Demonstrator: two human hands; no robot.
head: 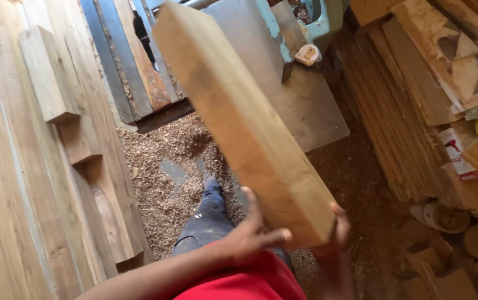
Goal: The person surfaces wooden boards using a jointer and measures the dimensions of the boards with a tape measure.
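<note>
Stacked boards (39, 183): far left of the grip, a leaning run of long pale boards; three short stepped ends show among them.
Sawdust (161, 166): on the floor up and left of the grip, a loose heap of shavings.
Left hand (250, 233): closed around the near end of the plank, thumb across the end face, fingers underneath.
Plank (239, 111): one thick pale wooden plank, held at its near end by both hands, running up and away to the upper left, off the floor.
Right hand (336, 233): at the plank's near right corner, fingertips curled on the edge; blurred, but it grips the plank.
Leg (208, 214): just below the grip, the person's own, in dark jeans, foot toward the sawdust.
Metal table (305, 105): beyond the grip, behind the plank, a flat grey surface.
Board pile (411, 111): right of the grip, many thin boards, too many to count.
Bowl (442, 216): one pale bowl just right of the grip on the floor, holding brown sawdust.
Box (456, 155): one small white-and-red box, up and right of the bowl.
</note>
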